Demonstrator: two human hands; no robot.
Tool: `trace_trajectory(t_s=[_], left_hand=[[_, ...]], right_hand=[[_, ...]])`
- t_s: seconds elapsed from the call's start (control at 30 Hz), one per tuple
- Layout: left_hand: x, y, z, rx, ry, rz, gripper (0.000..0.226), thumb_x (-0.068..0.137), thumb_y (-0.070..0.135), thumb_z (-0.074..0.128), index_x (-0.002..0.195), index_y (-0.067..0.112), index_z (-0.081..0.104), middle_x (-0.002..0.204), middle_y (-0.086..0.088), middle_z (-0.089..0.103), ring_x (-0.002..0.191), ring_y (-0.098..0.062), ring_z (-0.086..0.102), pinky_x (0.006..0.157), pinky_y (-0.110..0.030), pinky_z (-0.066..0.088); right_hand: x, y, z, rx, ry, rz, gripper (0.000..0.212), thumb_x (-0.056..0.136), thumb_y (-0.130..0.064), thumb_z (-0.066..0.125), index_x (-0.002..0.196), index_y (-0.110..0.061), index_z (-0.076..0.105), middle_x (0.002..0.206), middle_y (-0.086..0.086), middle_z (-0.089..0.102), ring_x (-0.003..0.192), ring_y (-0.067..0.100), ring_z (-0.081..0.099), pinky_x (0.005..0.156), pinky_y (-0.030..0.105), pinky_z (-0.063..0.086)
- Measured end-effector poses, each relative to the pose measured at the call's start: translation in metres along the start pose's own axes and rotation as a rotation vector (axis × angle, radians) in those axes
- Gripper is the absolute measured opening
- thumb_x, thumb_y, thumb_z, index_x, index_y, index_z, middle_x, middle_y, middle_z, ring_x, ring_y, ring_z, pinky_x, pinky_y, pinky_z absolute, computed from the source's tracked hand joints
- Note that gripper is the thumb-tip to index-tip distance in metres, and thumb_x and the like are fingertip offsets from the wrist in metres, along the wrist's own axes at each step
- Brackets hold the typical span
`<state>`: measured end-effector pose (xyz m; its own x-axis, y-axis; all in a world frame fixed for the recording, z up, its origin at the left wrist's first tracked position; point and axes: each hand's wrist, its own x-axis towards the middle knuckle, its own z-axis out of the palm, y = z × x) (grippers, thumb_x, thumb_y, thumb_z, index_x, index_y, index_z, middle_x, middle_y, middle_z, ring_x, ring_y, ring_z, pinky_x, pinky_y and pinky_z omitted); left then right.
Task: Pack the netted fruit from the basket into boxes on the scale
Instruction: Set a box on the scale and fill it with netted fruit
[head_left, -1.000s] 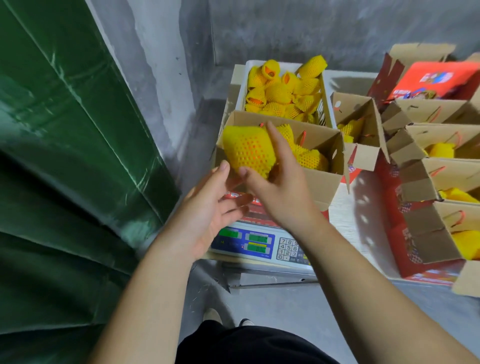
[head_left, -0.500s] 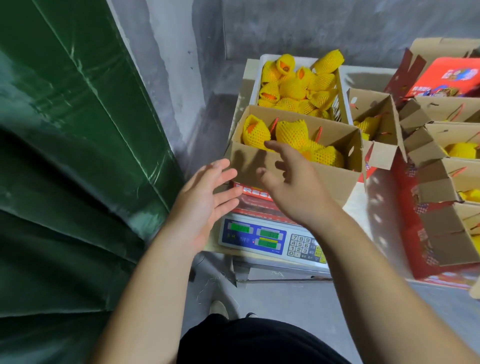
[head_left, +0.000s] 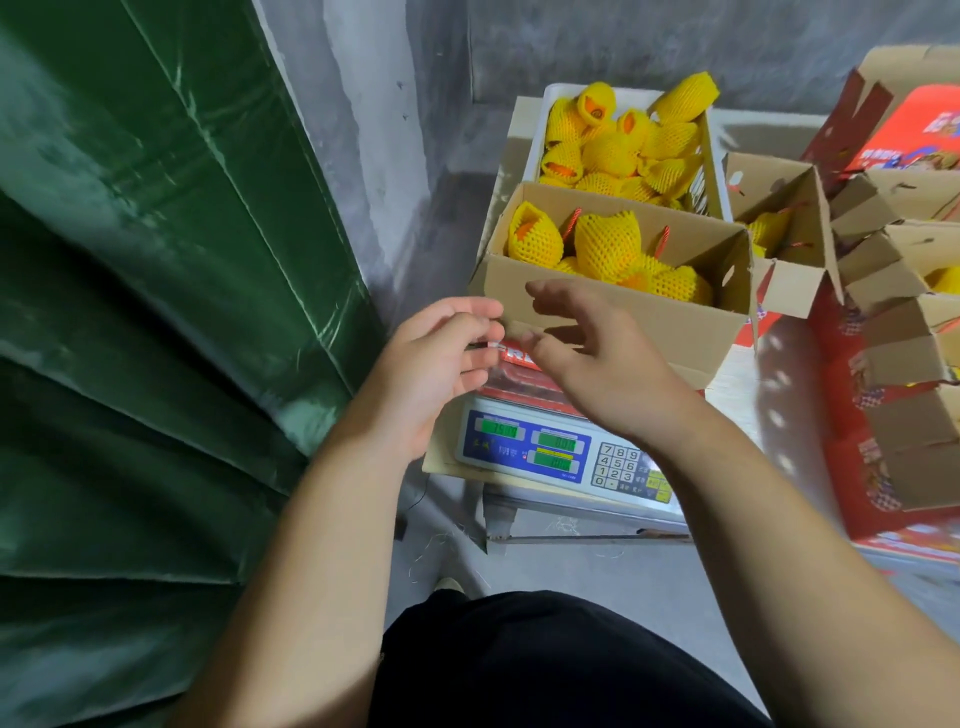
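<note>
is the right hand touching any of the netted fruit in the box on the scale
Apart. The head view shows the right hand open in front of the box's near wall, with bare cardboard showing between its fingers and the netted fruit inside.

Two bare forearms, left hand (head_left: 434, 364) and right hand (head_left: 597, 358) ungloved, above black trousers (head_left: 545, 670) and a pale shoe toe (head_left: 449, 583)

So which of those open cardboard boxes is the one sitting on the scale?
The brown cardboard box just beyond both hands, holding several yellow-netted fruit. It rests on the grey digital scale; the other boxes stand off to the right.
</note>
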<state>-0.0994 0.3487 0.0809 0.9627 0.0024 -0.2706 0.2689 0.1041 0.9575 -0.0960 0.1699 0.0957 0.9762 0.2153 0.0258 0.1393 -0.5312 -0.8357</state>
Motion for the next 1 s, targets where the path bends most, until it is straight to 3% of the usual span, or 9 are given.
trace_trajectory(t_s=[0.1, 0.2, 0.27, 0.43, 0.63, 0.8, 0.9, 1.0], left_hand=[[0.000, 0.004, -0.002, 0.083, 0.038, 0.015, 0.024, 0.098, 0.011, 0.060, 0.096, 0.029, 0.077, 0.079, 0.014, 0.074, 0.075, -0.006, 0.069, 0.075, -0.025, 0.053], [-0.002, 0.002, -0.003, 0.136, 0.038, 0.042, 0.025, 0.100, 0.018, 0.061, 0.092, 0.034, 0.078, 0.095, 0.007, 0.079, 0.089, -0.011, 0.073, 0.078, -0.029, 0.053], [-0.003, 0.000, -0.002, 0.157, 0.027, 0.066, 0.028, 0.100, 0.022, 0.061, 0.089, 0.040, 0.079, 0.099, 0.006, 0.080, 0.091, -0.010, 0.073, 0.076, -0.027, 0.053], [-0.004, -0.004, -0.001, 0.155, 0.007, 0.112, 0.028, 0.103, 0.026, 0.061, 0.095, 0.045, 0.080, 0.095, 0.013, 0.080, 0.085, 0.000, 0.073, 0.064, -0.011, 0.052], [0.006, -0.009, 0.004, 0.151, 0.001, 0.186, 0.026, 0.099, 0.028, 0.064, 0.095, 0.048, 0.081, 0.078, 0.018, 0.074, 0.067, 0.006, 0.058, 0.058, -0.011, 0.047], [0.017, -0.009, 0.007, 0.166, -0.044, 0.182, 0.022, 0.100, 0.031, 0.065, 0.101, 0.046, 0.080, 0.086, 0.014, 0.078, 0.074, 0.007, 0.068, 0.059, -0.009, 0.049], [0.027, -0.004, 0.008, 0.187, -0.026, 0.162, 0.023, 0.104, 0.045, 0.057, 0.103, 0.047, 0.080, 0.091, 0.015, 0.077, 0.076, 0.005, 0.067, 0.066, -0.016, 0.050], [0.044, 0.006, 0.009, 0.190, -0.005, 0.178, 0.029, 0.108, 0.042, 0.051, 0.101, 0.048, 0.078, 0.095, 0.018, 0.075, 0.080, 0.003, 0.066, 0.074, -0.022, 0.048]], right_hand=[[-0.004, -0.003, 0.003, 0.017, -0.053, -0.011, 0.050, 0.102, -0.028, 0.064, 0.149, -0.019, 0.051, 0.144, -0.001, 0.058, 0.111, 0.010, 0.068, 0.103, 0.036, 0.054], [-0.006, -0.005, 0.008, 0.079, -0.072, -0.031, 0.050, 0.102, -0.031, 0.064, 0.148, -0.016, 0.052, 0.139, 0.000, 0.059, 0.093, -0.010, 0.069, 0.077, 0.010, 0.053], [-0.005, -0.004, 0.008, 0.111, -0.063, -0.037, 0.050, 0.102, -0.033, 0.064, 0.147, -0.015, 0.053, 0.137, 0.001, 0.059, 0.090, -0.015, 0.067, 0.073, 0.005, 0.050], [-0.001, -0.001, 0.007, 0.087, -0.039, -0.036, 0.052, 0.101, -0.043, 0.062, 0.147, -0.020, 0.054, 0.138, -0.002, 0.062, 0.107, -0.007, 0.064, 0.085, 0.009, 0.053], [0.004, 0.006, 0.006, 0.097, -0.008, -0.009, 0.047, 0.102, -0.036, 0.063, 0.145, -0.018, 0.056, 0.134, -0.001, 0.065, 0.107, 0.003, 0.067, 0.093, 0.023, 0.057], [0.012, 0.012, 0.002, 0.187, 0.047, 0.027, 0.040, 0.103, -0.025, 0.063, 0.142, -0.014, 0.058, 0.120, -0.011, 0.067, 0.097, -0.011, 0.067, 0.077, 0.007, 0.051], [0.024, 0.014, -0.002, 0.169, 0.132, 0.017, 0.033, 0.103, -0.024, 0.062, 0.136, -0.018, 0.062, 0.113, -0.018, 0.069, 0.102, -0.004, 0.067, 0.088, 0.019, 0.054], [0.037, 0.022, -0.002, 0.017, 0.270, 0.009, 0.031, 0.102, -0.032, 0.061, 0.132, -0.028, 0.063, 0.121, -0.013, 0.068, 0.116, 0.005, 0.058, 0.099, 0.037, 0.052]])
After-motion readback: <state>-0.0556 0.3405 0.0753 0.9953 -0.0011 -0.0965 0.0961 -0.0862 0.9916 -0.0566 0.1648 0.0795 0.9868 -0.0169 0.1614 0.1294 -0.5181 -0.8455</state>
